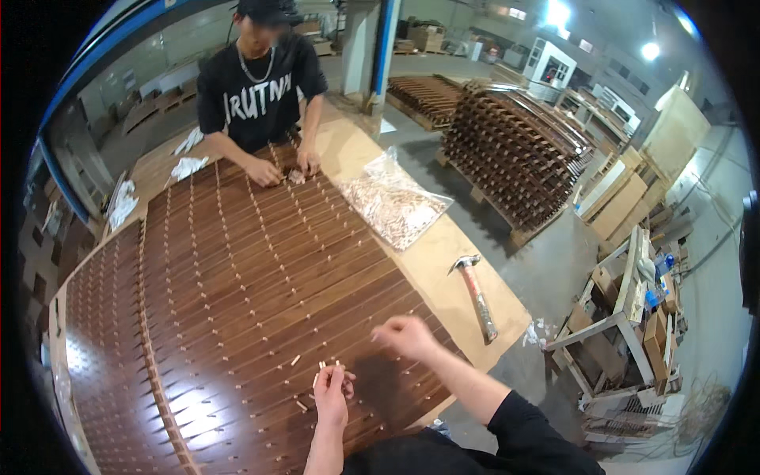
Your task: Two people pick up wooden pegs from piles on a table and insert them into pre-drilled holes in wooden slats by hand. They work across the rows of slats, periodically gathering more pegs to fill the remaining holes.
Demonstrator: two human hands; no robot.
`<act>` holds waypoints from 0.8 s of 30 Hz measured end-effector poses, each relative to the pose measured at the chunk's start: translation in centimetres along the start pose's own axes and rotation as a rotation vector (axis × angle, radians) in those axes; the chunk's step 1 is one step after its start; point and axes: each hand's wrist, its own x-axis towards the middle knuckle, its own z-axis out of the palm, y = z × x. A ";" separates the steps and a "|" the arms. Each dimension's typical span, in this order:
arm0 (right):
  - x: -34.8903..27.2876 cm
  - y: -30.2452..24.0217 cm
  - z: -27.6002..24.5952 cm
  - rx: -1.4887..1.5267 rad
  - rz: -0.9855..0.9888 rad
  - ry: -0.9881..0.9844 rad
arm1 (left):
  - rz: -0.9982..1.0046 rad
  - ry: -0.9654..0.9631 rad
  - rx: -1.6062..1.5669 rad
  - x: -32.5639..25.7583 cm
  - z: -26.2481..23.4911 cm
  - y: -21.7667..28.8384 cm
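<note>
My left hand (332, 393) is closed around a few short wooden dowels, whose pale ends show above the fingertips. Below it lies a large panel of dark brown wooden slats (253, 317), with rows of small pale dowels standing along it. Two loose dowels rest on the slats near that hand, one a loose dowel (295, 360) up and to its left, the other lower. To the right, my right hand (405, 336) hovers over the panel, its fingers pinched together. Whatever sits between those fingertips is too small to make out.
A clear plastic bag of dowels (396, 202) and a claw hammer (477, 301) lie on the tan tabletop (443, 273). Across the panel a co-worker (261, 95) bends over it, both hands at its far edge. Stacked slatted panels (514, 150) stand on a pallet beyond.
</note>
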 end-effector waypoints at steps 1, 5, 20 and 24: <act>1.8 1.6 -1.6 -0.003 -0.051 0.071 | -0.008 -0.017 -0.016 0.2 -0.2 0.1; 6.5 4.4 -6.8 -0.139 -0.075 0.353 | -0.037 -0.031 -0.045 0.2 -1.3 -0.4; 10.3 3.2 -8.2 -0.744 -0.308 0.010 | 0.002 -0.011 -0.041 -1.3 -1.4 -0.3; 10.6 2.9 -8.5 -1.021 -0.341 -0.117 | 0.002 -0.034 -0.021 -1.3 -0.5 -0.4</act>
